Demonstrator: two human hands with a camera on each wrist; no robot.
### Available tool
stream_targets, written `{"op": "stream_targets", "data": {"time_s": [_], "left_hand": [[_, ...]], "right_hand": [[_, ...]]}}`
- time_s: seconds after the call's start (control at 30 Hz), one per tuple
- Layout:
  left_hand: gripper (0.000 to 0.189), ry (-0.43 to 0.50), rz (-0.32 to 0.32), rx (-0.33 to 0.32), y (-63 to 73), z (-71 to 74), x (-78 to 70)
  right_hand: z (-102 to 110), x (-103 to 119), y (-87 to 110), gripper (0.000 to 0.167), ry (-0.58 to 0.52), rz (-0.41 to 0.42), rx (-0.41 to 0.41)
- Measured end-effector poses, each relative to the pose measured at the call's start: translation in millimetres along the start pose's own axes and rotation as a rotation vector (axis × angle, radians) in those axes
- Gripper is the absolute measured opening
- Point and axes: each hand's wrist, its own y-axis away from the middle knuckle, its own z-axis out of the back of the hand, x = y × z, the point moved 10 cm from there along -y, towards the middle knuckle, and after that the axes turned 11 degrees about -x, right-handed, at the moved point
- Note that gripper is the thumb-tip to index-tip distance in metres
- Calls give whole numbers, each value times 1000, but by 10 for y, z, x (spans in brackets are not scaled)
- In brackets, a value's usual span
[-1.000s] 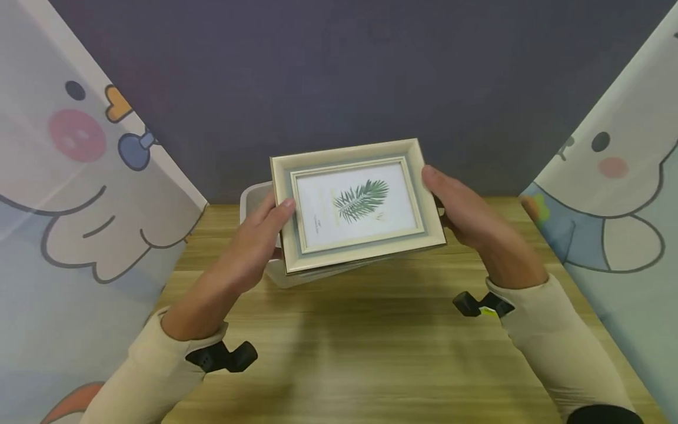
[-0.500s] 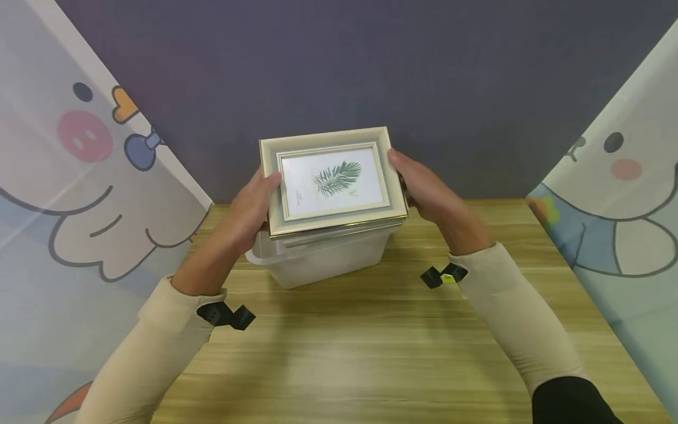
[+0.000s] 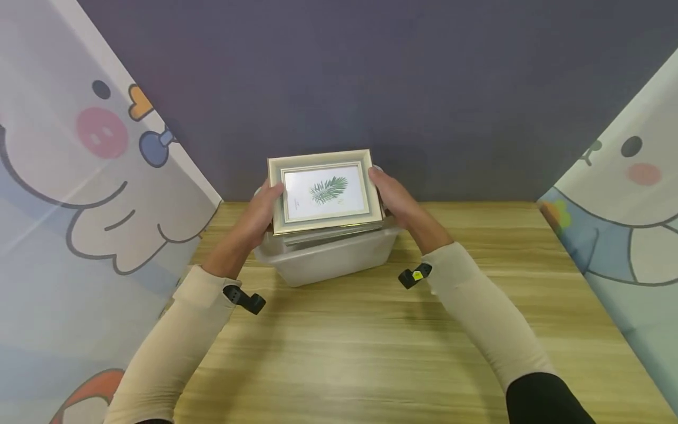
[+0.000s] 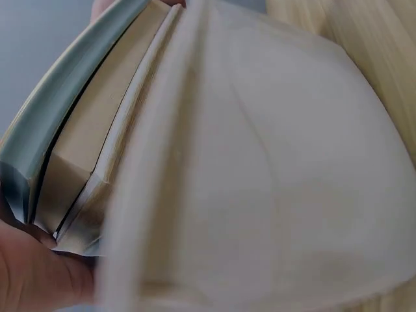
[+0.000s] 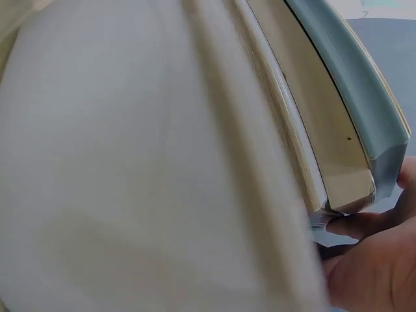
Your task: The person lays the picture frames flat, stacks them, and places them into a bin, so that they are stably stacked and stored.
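A cream picture frame with a green leaf print lies face up on top of a stack of frames over a white plastic bin. My left hand grips the stack's left end, thumb on the frame's face. At the other end my right hand grips it, thumb on the right border. The wrist views show the edges of the stacked frames just past the bin's rim, with fingers under them. Whether the lowest frame touches the bin cannot be made out. The bin's inside is mostly hidden.
The bin stands on a wooden table, near its back edge. Behind it rises a dark grey panel. Cartoon-printed cloths flank the table, one at left and one at right.
Both hands have carried the stack leftward and away from me, then lowered it to the bin. More of the bin's front now shows. The grip has stayed the same.
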Motion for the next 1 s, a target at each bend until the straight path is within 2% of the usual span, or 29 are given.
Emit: {"op": "stream_targets", "data": {"time_s": [0.17,0.27,0.5,0.67,0.77,0.83,1.0], "left_hand": [[58,-10,106,4,-78,-56,305],[62,-34,162,-12,-90,-91,407],[64,-6,253,-21,-155,-243,510],[55,19,332,5,-144,-323,592],[45,3,374,25,-120,-357,628],[40,-10,408,37,-97,-363,662],[35,-5,475,71,-30,-350,733]], "right_hand": [[-106,-231,-96,68,-6,-82,0],[-169,-293,-136,67,-26,-133,9],[-160,-359,-176,67,-83,-222,-54],[-140,-402,-197,71,-55,-244,-45],[-131,-413,-203,68,-59,-254,-28],[-153,-418,-204,59,-101,-267,-13],[-233,-441,-192,39,-88,-282,23]]}}
